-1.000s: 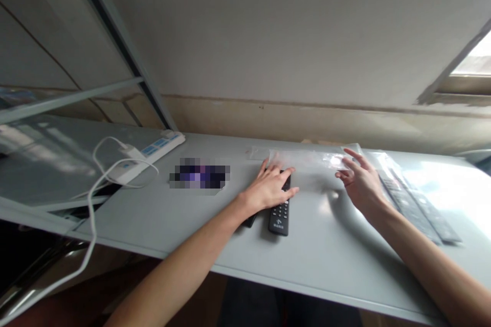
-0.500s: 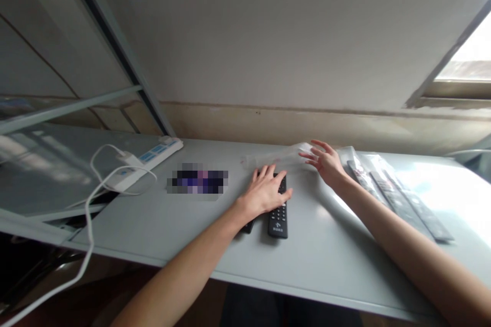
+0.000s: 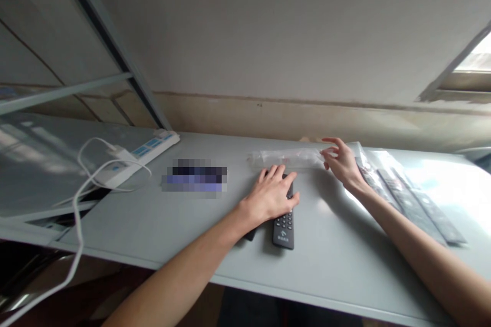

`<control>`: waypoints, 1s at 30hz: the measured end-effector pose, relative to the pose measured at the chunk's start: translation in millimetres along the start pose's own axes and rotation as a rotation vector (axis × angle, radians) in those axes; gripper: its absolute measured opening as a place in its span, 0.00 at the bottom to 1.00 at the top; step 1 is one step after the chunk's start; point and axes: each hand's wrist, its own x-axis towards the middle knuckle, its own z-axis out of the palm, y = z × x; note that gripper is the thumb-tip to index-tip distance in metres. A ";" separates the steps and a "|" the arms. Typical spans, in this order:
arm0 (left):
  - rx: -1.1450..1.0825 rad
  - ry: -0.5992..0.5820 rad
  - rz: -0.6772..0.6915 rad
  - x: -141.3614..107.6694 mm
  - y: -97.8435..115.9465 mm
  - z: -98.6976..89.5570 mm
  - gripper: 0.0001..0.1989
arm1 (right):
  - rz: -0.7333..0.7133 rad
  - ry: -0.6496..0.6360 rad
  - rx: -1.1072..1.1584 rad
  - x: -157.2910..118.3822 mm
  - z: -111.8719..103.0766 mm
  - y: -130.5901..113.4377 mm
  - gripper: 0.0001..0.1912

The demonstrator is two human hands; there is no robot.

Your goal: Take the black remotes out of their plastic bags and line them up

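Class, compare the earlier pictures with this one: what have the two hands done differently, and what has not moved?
The right hand moved leftward along the clear plastic bag and now pinches its right end. The left hand stayed resting on the black remote. The bagged remotes and power strip stayed put.

Both forearms are bare to the elbow, without sleeves, rings or watch.

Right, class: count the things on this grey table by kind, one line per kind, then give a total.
Bare black remote: 1, under the left hand; a dark end beside it may be a second
Bagged remotes: 3
Clear bag: 1, right hand touching its end
Power strip: 1
Total: 6
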 end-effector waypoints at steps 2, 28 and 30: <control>-0.002 0.009 0.004 -0.4 0.5 1.0 0.27 | -0.057 0.004 -0.136 -1.7 -0.9 7.4 0.28; -0.085 -0.074 -0.073 6.6 -8.0 -2.2 0.35 | -0.373 -0.276 -0.666 -37.8 32.8 -15.3 0.29; -0.084 -0.094 -0.130 6.8 -7.4 -2.8 0.35 | -0.376 -0.347 -0.696 -40.6 33.7 -18.2 0.29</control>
